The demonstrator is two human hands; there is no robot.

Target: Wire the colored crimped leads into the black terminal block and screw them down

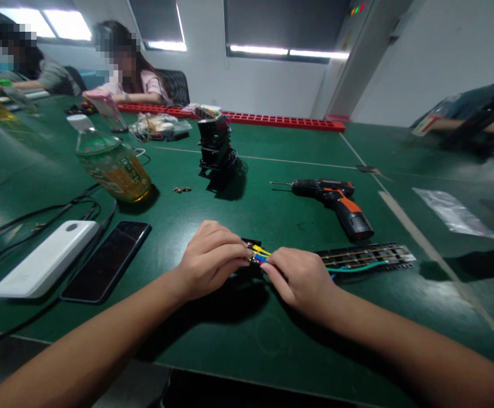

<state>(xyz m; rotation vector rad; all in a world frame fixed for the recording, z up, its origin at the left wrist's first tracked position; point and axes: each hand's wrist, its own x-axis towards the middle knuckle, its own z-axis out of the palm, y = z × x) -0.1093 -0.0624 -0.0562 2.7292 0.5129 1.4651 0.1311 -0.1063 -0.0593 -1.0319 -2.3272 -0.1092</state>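
Note:
In front of me my left hand is closed, its fingertips on the end of a small black terminal block with metal contacts, mostly hidden by the fingers. Yellow wires and a blue-sleeved wire end run from the block towards my right hand. That hand is closed around the wires, with a red end by its thumb. Beyond the right knuckles lies a long black strip with toothed edges, metal bars and a green wire along it. Whether strip and block are joined is hidden.
A cordless drill lies beyond my right hand. Stacked black parts stand farther back, near small brass screws. To the left are a drink bottle, phone, white power bank and cables. Other people sit around the table.

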